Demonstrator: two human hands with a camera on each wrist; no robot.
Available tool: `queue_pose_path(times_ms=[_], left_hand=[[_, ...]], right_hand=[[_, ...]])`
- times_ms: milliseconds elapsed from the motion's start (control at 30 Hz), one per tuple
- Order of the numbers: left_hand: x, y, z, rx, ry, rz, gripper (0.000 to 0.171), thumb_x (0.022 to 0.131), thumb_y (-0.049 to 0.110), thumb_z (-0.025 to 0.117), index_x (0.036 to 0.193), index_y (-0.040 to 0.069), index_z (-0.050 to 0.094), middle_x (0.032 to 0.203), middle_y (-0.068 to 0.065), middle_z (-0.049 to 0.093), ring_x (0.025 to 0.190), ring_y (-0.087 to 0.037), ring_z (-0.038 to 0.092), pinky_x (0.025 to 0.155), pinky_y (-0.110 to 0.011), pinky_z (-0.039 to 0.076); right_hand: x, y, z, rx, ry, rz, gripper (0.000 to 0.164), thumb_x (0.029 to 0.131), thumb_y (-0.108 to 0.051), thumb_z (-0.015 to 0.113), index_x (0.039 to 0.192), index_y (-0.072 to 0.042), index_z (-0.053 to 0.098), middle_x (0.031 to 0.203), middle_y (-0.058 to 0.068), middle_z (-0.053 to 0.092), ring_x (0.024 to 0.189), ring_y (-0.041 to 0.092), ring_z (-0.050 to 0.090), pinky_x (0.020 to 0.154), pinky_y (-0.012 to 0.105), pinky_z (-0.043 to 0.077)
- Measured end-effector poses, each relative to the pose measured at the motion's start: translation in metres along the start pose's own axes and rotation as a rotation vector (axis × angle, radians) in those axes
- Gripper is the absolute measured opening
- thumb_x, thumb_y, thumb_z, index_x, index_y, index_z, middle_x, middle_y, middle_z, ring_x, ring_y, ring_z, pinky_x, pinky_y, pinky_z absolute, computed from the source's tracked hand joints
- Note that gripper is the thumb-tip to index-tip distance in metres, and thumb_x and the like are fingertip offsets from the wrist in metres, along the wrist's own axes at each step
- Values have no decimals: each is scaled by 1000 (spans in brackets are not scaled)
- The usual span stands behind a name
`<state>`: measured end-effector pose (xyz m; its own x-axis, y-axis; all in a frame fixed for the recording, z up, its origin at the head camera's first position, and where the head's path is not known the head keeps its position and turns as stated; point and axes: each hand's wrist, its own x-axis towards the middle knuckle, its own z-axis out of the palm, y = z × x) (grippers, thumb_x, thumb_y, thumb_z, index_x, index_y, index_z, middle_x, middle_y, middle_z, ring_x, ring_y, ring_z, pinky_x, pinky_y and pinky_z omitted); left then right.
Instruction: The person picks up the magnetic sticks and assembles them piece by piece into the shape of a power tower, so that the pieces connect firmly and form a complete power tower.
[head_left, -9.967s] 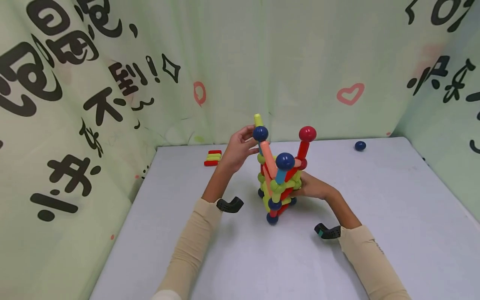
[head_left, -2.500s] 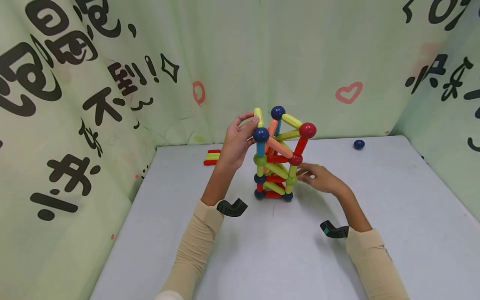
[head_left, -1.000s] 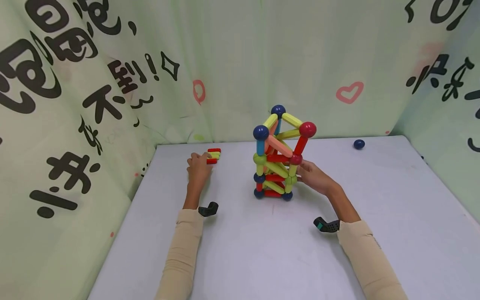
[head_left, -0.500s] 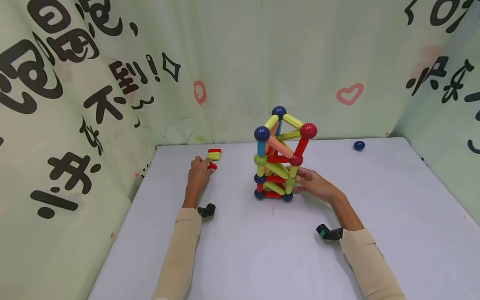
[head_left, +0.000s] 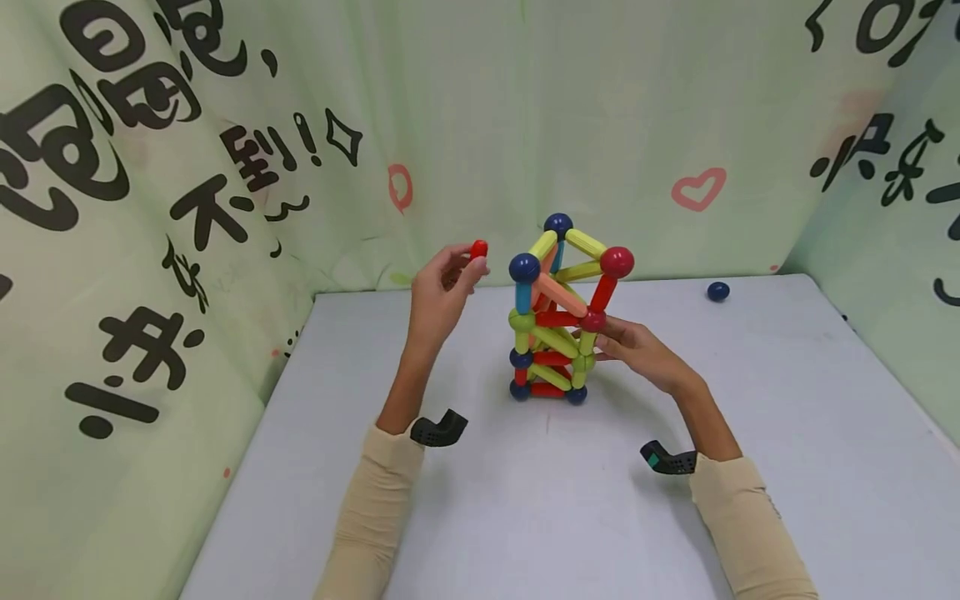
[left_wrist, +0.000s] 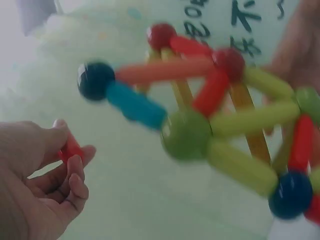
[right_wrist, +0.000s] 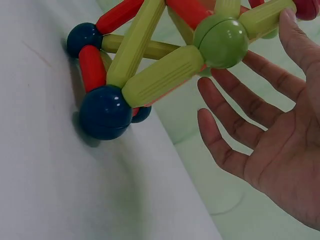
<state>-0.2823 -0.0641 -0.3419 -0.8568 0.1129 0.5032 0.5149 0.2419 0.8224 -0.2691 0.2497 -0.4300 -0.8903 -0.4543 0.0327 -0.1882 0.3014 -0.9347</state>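
Note:
My left hand (head_left: 438,292) is raised left of the tower and pinches a short red magnetic rod (head_left: 478,249) between thumb and fingers. The left wrist view shows this red rod (left_wrist: 72,148) too, apart from the tower. The tower (head_left: 561,293) of coloured magnetic rods and balls stands upright on the table; its top has two blue balls and a red ball (head_left: 617,262) joined by yellow-green rods. At its right side is my right hand (head_left: 633,354). In the right wrist view its thumb touches a yellow-green rod (right_wrist: 267,19) while the other fingers spread loosely.
A loose blue ball (head_left: 717,291) lies near the table's back right. The white table (head_left: 480,500) meets a pale green curtain (head_left: 450,125) with black writing behind and at both sides. Black cameras sit at both wrists.
The left hand first let go of a yellow-green rod, now bridging two blue balls on top. It then took a red rod from the stack and raised it toward the tower. The tower has been turned.

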Motion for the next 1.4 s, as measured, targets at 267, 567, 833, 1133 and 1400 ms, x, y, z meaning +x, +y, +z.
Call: queue_pose_path(times_ms=[267,567,833,1133,1400], left_hand=[[2,57,37,62,45,236,35,92,20,68,123,4,65,109,-12,70,99,-20,58,76,-22,48],[-1,54,51,273,55,318,32,91,22,68,119,8,70,109,-10,67,105,-23,50,77,-25,50],[-4,54,57,461,-16,367,30,91,26,67,115,9,72,114,-12,49,116,-26,42,87,-27,50],[0,53,55,433,-50,378,32,90,26,68,116,10,71,116,-13,45,118,-27,38,88,-29,49],[-2,18,41,198,-40,204,33,103,25,48,129,6,58,115,-14,55,106,-22,56,88,-31,54]], right_hand=[[-7,-38,1,-188,109,-59,53,99,-21,58,146,-3,39,137,21,55,126,37,53,94,38,54],[-9,-83,10,-131,513,-345,43,98,-12,57,140,-5,48,122,0,60,111,5,57,88,11,49],[-4,-91,21,-15,648,-422,41,95,-6,61,135,-3,54,119,-11,60,111,11,59,91,13,49],[3,-96,34,-147,684,-454,50,92,-4,64,140,-9,51,126,4,59,108,7,58,89,13,49],[0,-69,40,-207,537,-314,56,91,-11,68,141,-8,43,123,17,60,110,9,54,89,12,47]])
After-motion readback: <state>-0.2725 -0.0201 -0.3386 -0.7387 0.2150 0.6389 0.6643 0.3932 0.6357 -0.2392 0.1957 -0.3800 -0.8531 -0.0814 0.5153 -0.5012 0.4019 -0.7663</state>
